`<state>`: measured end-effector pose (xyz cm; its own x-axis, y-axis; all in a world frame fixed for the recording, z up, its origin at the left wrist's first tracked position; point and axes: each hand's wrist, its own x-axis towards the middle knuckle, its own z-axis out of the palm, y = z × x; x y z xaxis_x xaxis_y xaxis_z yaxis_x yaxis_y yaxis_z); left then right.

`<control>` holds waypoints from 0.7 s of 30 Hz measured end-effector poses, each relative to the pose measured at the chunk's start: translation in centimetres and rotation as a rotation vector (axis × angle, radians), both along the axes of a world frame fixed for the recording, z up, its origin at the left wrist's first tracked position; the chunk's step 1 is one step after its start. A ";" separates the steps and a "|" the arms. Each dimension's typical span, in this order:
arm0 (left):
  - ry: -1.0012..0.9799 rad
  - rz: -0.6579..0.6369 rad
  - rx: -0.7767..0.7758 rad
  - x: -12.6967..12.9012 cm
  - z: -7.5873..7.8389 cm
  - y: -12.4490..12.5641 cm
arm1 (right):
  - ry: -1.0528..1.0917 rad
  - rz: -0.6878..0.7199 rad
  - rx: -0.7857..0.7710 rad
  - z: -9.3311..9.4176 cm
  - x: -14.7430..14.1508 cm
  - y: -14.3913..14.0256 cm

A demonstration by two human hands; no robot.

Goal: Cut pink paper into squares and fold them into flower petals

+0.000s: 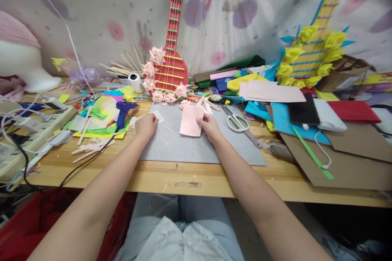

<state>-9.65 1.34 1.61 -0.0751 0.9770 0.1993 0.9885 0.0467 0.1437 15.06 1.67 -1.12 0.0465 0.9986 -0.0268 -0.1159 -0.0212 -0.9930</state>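
In my right hand (210, 127), thumb and fingers pinch the edge of a pale pink rectangular sheet (190, 120), paper or felt, raised over a grey cutting mat (171, 151). My left hand (147, 125) is closed at the mat's left side, with a small whitish piece of paper (159, 116) at its fingertips. Beyond my hands leans a red toy guitar (170, 65), trimmed with pink paper flowers (157, 55). Scissors (237, 122) lie to the right of my right hand. A blue glue gun (123, 114) is left of my left hand.
Coloured sheets (104, 112) and pale strips (92, 147) crowd the left, near a power strip (39, 142) with cables. At right are stacked pink sheets (272, 91), a black phone-like slab (304, 109), brown cardboard (343, 167) and a yellow guitar (312, 61). A steel ruler (252, 138) crosses the mat's edge.
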 end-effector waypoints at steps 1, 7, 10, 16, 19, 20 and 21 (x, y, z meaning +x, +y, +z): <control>0.018 -0.009 0.016 0.0 -0.1 0.0 | 0.005 0.003 0.000 0.0 0.0 0.0; -0.141 0.008 0.102 -0.1 0.6 0.1 | 0.004 0.014 -0.008 0.3 0.0 -0.2; -0.378 0.078 0.229 0.8 2.5 0.0 | 0.021 0.018 -0.029 0.3 -0.1 -0.2; -0.652 -0.119 0.410 7.3 5.2 -1.3 | 0.051 0.052 -0.076 0.5 -1.1 -0.5; -0.701 -0.105 0.316 10.9 4.3 -1.9 | 0.057 0.070 -0.099 0.6 -1.5 -0.8; -0.719 -0.058 0.279 11.7 3.8 -1.9 | 0.056 0.071 -0.106 0.6 -1.5 -0.8; -0.740 -0.035 0.255 12.3 3.4 -1.9 | 0.054 0.072 -0.113 0.6 -1.5 -0.9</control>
